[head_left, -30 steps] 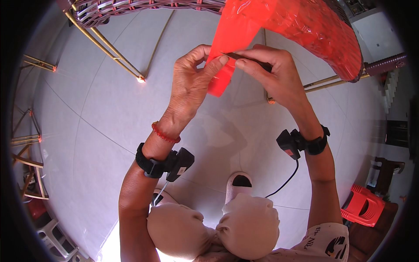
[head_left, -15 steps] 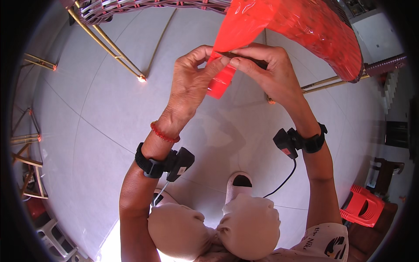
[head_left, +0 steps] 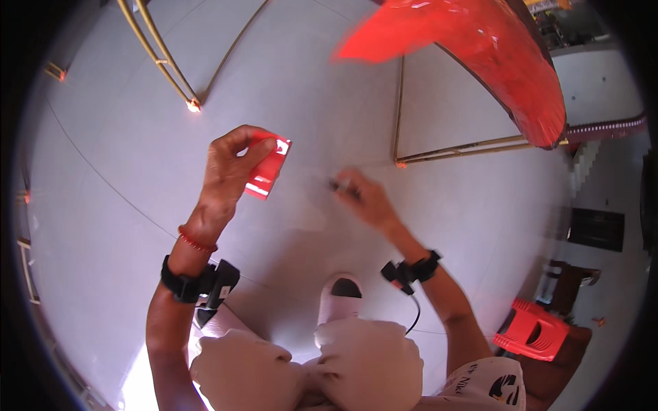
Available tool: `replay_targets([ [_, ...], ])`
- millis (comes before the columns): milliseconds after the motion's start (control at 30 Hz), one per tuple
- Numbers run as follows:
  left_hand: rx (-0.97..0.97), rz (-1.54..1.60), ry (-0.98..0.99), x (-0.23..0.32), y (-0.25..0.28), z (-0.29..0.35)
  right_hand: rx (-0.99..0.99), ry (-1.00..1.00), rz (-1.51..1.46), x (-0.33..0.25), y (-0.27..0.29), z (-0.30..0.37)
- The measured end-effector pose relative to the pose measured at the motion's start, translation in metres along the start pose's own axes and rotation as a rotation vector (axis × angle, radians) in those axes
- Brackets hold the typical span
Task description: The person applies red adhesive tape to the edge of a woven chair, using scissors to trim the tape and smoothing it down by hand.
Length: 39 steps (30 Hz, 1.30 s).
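My left hand (head_left: 233, 161) pinches a small shiny piece of red plastic film (head_left: 269, 168) between thumb and fingers, apart from the larger sheet. To its right and slightly lower, my right hand (head_left: 370, 200) is closed around a small dark knife (head_left: 336, 185), smeared by motion; most of its handle is hidden in the fingers. Glossy red plastic sheeting (head_left: 490, 51) covers a dark curved rim at the upper right, and its loose end hangs out to the left. Neither hand touches this sheet.
Thin gold-coloured metal legs (head_left: 161, 61) stand on the pale tiled floor (head_left: 130, 151) at the upper left, with more legs (head_left: 459, 152) under the covered rim. A red plastic stool (head_left: 533, 330) is at the lower right. My slippered feet (head_left: 340, 301) are below.
The small red piece has come away from the sheet and moved left and down in my left hand. My right hand has drawn back downward with the knife. The view has shifted.
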<state>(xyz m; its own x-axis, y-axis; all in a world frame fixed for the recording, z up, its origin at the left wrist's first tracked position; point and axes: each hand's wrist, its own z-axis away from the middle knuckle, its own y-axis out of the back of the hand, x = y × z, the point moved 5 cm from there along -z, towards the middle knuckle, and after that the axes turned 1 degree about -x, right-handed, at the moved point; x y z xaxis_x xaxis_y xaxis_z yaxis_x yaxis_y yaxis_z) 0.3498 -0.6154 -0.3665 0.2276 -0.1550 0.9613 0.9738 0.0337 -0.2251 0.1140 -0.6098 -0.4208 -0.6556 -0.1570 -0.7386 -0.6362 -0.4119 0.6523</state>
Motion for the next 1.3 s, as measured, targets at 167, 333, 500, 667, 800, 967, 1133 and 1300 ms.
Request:
replay_targets([
  [167,0.097,0.102,0.09,-0.01,0.013,0.022,-0.247,-0.13,0.128,0.058,-0.074,0.04],
  [333,0.027,0.201,0.051,-0.007,0.003,0.027,-0.082,0.135,0.49,0.017,-0.018,0.01],
  [500,-0.08,0.35,0.115,-0.006,-0.005,0.037,0.198,0.148,-0.393,-0.095,0.075,-0.042],
  [667,-0.109,0.342,0.09,-0.011,-0.012,0.039,0.181,0.406,-0.744,-0.139,0.114,-0.065],
  [800,-0.106,0.359,0.122,-0.016,-0.006,0.036,0.222,0.371,-0.681,-0.127,0.12,-0.075],
  [967,-0.104,0.358,0.142,-0.021,-0.004,0.036,0.334,0.339,-0.712,-0.126,0.116,-0.077],
  [1133,-0.098,0.3,0.14,-0.026,-0.008,0.036,0.337,0.356,-0.739,-0.126,0.118,-0.084],
  [1300,-0.109,0.292,0.185,-0.026,-0.014,0.035,0.491,0.424,-0.752,-0.125,0.126,-0.093],
])
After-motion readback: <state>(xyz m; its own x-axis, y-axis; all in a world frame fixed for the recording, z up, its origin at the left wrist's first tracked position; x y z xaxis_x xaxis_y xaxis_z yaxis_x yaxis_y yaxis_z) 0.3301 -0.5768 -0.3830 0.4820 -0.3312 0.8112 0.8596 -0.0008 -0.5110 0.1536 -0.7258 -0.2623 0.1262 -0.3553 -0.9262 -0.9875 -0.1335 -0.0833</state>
